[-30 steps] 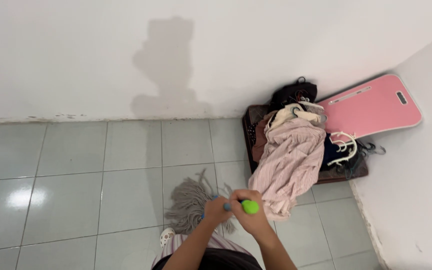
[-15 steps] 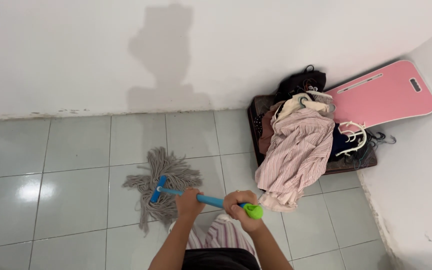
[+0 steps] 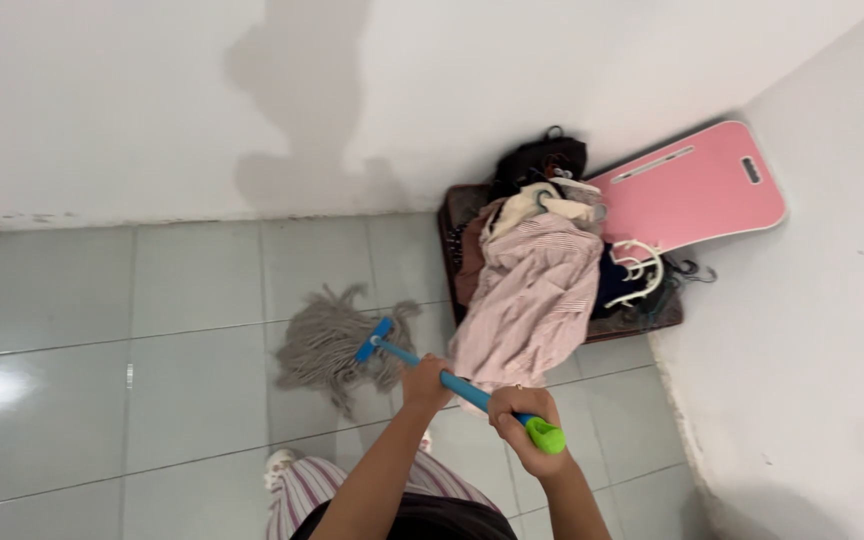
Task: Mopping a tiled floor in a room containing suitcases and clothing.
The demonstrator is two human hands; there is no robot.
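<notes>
Mop head (image 3: 337,345) shifted right; fingers (image 3: 512,408) closed around handle (image 3: 457,385).

No packages, labels, signs or screens — none visible.

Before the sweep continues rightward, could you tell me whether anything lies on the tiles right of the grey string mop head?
Yes: the striped pink shirt, draped off a clothes pile, hangs just right of the grey string mop head.

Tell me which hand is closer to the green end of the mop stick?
The right hand is: it grips the blue mop handle right beside the green tip. The left hand holds farther down, nearer the grey mop head.
</notes>
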